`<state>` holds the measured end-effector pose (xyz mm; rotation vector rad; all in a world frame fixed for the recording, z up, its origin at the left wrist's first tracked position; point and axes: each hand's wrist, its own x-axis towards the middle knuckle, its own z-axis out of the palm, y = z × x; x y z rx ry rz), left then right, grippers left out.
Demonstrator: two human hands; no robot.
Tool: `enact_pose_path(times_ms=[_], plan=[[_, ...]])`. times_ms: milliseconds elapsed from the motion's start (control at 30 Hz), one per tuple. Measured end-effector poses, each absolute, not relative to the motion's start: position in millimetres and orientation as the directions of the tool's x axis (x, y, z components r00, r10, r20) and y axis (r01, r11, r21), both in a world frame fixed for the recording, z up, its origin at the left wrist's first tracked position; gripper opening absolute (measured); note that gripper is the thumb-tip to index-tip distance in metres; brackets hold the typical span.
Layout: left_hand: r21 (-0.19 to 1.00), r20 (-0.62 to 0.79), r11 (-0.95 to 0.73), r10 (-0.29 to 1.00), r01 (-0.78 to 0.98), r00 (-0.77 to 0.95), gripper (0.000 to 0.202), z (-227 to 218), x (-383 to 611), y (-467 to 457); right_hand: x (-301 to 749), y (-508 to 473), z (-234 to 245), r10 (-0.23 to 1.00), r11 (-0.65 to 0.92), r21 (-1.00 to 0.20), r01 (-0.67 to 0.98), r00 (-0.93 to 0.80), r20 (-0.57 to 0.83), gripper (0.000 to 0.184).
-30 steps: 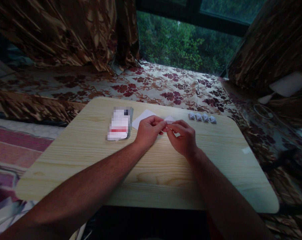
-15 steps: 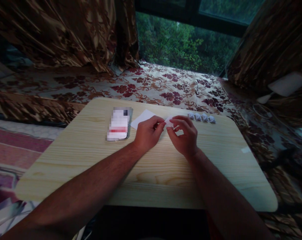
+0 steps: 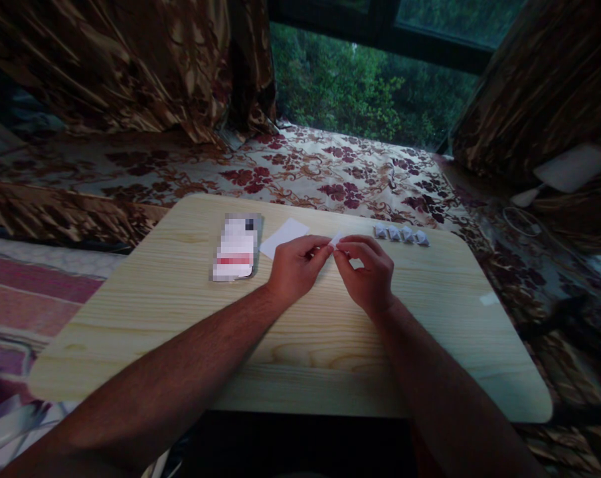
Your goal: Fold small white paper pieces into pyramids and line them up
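Note:
A small piece of white folded paper (image 3: 335,240) is pinched between my two hands above the wooden table. My left hand (image 3: 299,265) grips its left side with thumb and forefinger closed. From the other side, my right hand (image 3: 368,269) pinches it with thumb and fingertips, which hide much of its shape. Flat white paper (image 3: 286,234) lies on the table just behind and left of my left hand. To the right of my right hand, several small white folded paper shapes (image 3: 401,234) stand in a row.
A phone-shaped object (image 3: 235,247), blurred by pixels, lies left on the light wooden table (image 3: 145,318). A white scrap (image 3: 489,299) sits near the right edge. Beyond the table are a floral-covered ledge (image 3: 325,159), curtains (image 3: 145,66) and a window.
My right thumb and fingers have closed together on the folded paper, and both hands' fingertips are nearer each other. The paper now looks narrower.

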<state>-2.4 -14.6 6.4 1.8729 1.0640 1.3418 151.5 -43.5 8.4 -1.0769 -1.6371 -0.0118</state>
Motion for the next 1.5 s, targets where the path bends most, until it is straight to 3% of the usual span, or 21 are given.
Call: enact_pose_path(times_ms=[333,700,1500], plan=[[0.776,0.533,-0.552,0.833,0.305,0.152,0.017,8.2,-3.5,-12.7,151.4,-45.0,9.7,0.650,0.597,-0.528,0.604,0.021,0.759,0.014],[0.663,0.689,-0.699,0.710,0.267,0.147,0.012,1.9,-3.6,-7.4,149.4,-47.3,14.6,0.678,0.611,-0.582,0.536,0.023,0.734,0.012],[0.444,0.772,-0.811,0.562,0.382,0.296,0.010,5.7,-11.9,-8.0,156.0,-48.3,15.2,0.708,0.600,-0.500,0.625,-0.124,0.695,0.014]])
